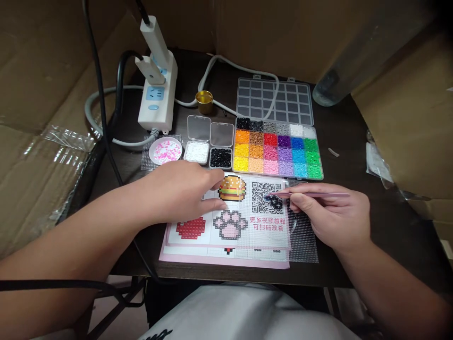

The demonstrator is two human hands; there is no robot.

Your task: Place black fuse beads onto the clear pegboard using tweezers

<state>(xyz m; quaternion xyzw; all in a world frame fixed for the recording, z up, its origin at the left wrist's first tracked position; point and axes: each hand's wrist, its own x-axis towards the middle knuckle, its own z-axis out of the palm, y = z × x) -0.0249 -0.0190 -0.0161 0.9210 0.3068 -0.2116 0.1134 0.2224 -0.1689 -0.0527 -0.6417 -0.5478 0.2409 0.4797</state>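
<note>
My right hand [334,215] is closed on pink tweezers [311,194], whose tips rest at a small cluster of black beads [274,202] on a clear pegboard [304,236]. Under the board lies a pattern sheet [233,222] printed with a burger, a paw, a red shape and a QR code. My left hand [189,191] lies on the sheet's upper left, thumb and forefinger curled near the burger picture; whether they hold anything is hidden.
A compartment box of coloured beads [278,151] stands behind the sheet with its clear lid [274,97] open. Left of it are small boxes of white beads [197,152] and black beads [221,157], a dish of pink beads [165,151], a power strip [157,92] and a gold cap [204,101]. Cardboard walls surround the table.
</note>
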